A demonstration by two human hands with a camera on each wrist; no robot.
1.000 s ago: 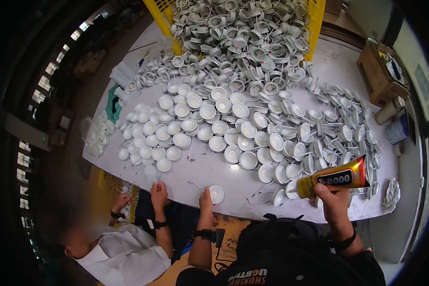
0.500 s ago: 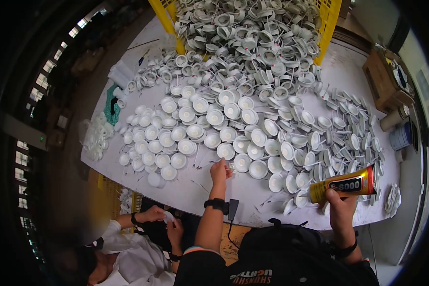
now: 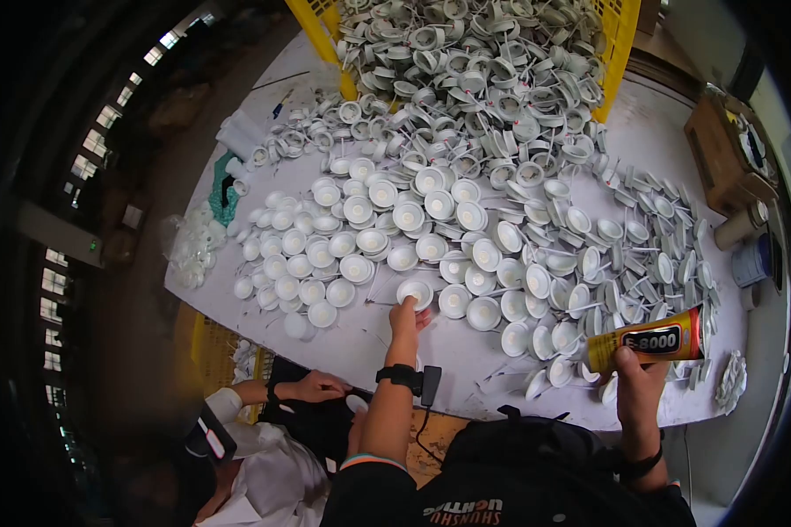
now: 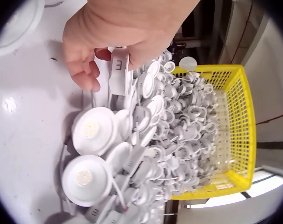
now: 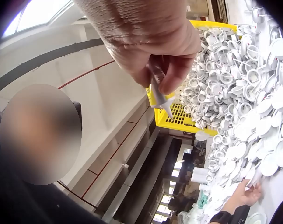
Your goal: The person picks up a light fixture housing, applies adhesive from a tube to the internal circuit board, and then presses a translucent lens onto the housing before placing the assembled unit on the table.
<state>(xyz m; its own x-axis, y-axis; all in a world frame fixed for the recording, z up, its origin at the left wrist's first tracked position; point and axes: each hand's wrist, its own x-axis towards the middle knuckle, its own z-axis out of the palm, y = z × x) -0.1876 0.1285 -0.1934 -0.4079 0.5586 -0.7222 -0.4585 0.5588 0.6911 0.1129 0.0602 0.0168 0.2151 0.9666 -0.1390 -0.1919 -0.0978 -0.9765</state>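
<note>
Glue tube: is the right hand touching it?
Touching. In the head view the right hand has its fingers curled round the back end of the glue tube.

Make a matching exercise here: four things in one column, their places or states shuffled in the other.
1. yellow plastic mesh crate
2. yellow glue tube with black label
3. nearest white round lamp fitting
4. brown cardboard box

A. pinched by the left hand
B. at the far right
C. heaped with white fittings
D. gripped by the right hand

Pairs: 1-C, 2-D, 3-A, 4-B.
</note>
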